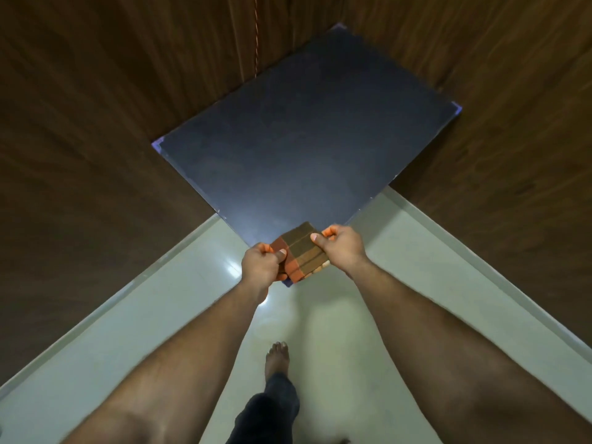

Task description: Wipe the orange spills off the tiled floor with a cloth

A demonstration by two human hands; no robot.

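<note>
A folded cloth [301, 251], brown with an orange-red band, is held in the air between both hands, above the near corner of a dark square surface [307, 129]. My left hand [262, 265] grips its left edge with closed fingers. My right hand [341, 246] pinches its right edge. Below lies the pale glossy tiled floor [166, 318]. No orange spill shows on the visible floor.
Dark wooden panels [80, 139] rise on the left and right, meeting behind the dark surface. A thin orange cord [256, 33] hangs along the left panel. My bare foot [277, 358] and dark trouser leg stand on the floor below the hands.
</note>
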